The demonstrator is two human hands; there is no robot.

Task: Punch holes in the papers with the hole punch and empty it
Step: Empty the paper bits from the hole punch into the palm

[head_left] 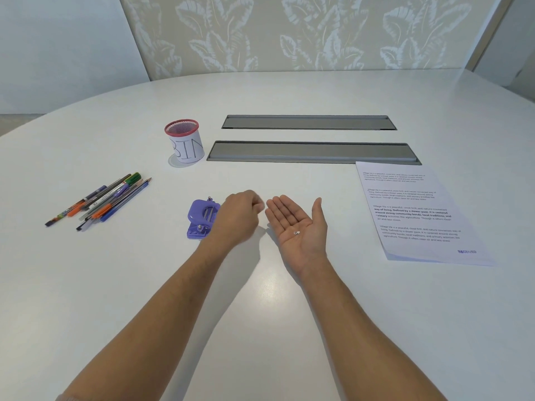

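The purple hole punch (199, 217) lies on the white table, partly hidden behind my left hand (238, 218). That hand hovers just right of the punch with its fingers curled in; whether the fingertips pinch anything I cannot tell. My right hand (296, 227) is held palm up and flat, with two tiny white paper dots (296, 233) resting on the palm. A stack of printed papers (417, 215) lies to the right. The mesh cup labelled BIN (185, 144) stands behind the punch.
Several pens and pencils (101, 201) lie in a loose pile at the left. Two grey cable-tray lids (312, 151) are set into the table beyond the hands. The table's curved far edge (86, 99) runs along the wall.
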